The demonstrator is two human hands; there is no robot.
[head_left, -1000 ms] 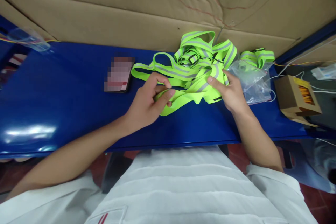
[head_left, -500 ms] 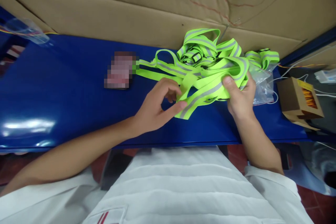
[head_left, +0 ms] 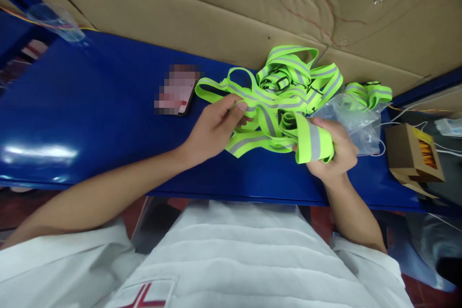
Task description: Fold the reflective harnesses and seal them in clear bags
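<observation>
Neon-yellow reflective straps with a grey stripe lie in a tangled heap on the blue table. My right hand is closed around a folded bundle of reflective strap, whose broad loop faces left. Between thumb and fingers, my left hand pinches part of the same yellow webbing, left of the bundle. Loose lengths hang and curl between the two hands. Black buckles show within the heap. My right fingers are partly hidden behind the bundle.
A partly blurred phone lies left of the straps. On the right are a clear plastic bag, another strap bundle and an open cardboard box. A clear plastic cup lies back left, and cardboard lines the rear.
My right hand has turned over, bringing the folded strap bundle to face left. My left hand has moved up slightly and its fingers have closed on the webbing. The camera view has tilted slightly.
</observation>
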